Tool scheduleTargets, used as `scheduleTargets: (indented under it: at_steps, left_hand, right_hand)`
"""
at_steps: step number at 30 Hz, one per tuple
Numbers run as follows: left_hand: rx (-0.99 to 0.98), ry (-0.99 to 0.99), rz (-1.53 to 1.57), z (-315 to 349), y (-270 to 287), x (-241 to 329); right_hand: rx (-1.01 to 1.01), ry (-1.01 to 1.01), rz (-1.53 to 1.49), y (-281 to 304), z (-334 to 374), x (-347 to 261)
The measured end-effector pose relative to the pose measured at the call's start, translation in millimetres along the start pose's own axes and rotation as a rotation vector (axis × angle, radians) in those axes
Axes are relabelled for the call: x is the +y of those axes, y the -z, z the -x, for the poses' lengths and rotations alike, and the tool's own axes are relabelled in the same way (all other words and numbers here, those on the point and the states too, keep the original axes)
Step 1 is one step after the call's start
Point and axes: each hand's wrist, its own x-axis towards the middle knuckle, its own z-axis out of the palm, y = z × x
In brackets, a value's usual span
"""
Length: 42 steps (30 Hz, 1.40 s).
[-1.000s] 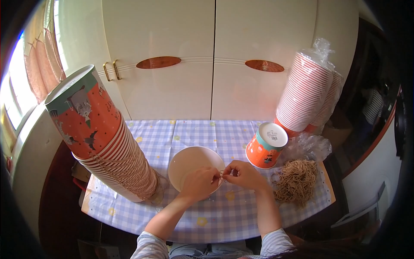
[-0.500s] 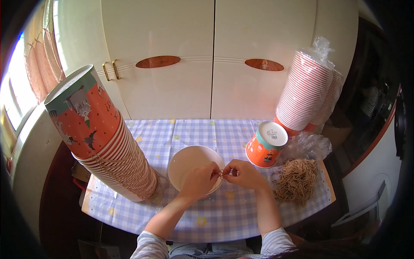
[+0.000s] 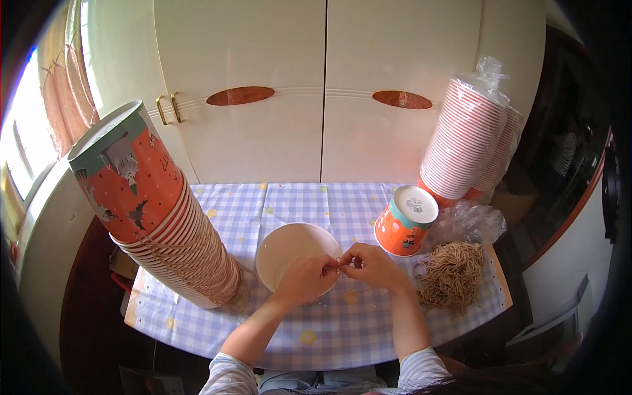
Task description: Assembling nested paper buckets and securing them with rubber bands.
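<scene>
Over the right rim of an open paper bucket with a pale inside (image 3: 289, 245), my two hands meet fingertip to fingertip. My left hand (image 3: 304, 275) reaches across the bucket and is closed in a pinch. Facing it, my right hand (image 3: 370, 264) is also pinched shut. A small loop of thin cord (image 3: 340, 266) shows between the fingertips, partly hidden by them. To the right of my right hand lies a tangled bundle of tan cords (image 3: 453, 275). An orange and green paper bucket (image 3: 403, 230) stands upside down beyond that hand.
A tall stack of nested orange paper buckets (image 3: 141, 178), with cords draped on its side, rises at the left. At the right back stand plastic-wrapped stacks of buckets (image 3: 462, 141) beside a crumpled clear bag (image 3: 471, 222). The checked tablecloth (image 3: 257, 339) covers the table against cream cabinet doors (image 3: 250, 145).
The fingertips have shifted slightly around the small cord loop, and less of it shows now. Both arms and the bucket have stayed almost in place.
</scene>
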Motion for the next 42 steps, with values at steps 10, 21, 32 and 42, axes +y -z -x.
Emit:
scheduleTargets:
  at_steps: [10,21,32,42]
  left_hand:
    - [0.017,-0.018,-0.047,-2,-3,-4]
    - [-0.027,-0.003,-0.061,-2,1,-4]
    - [-0.16,0.036,0.112,-5,-4,-24]
    - [-0.311,0.228,0.389,-6,6,-23]
  right_hand:
    - [0.022,0.016,0.048,0,1,-3]
    - [0.011,0.03,0.044,1,2,-7]
    - [0.017,0.097,0.059,0,4,-10]
    - [0.117,0.233,0.175,-2,6,-20]
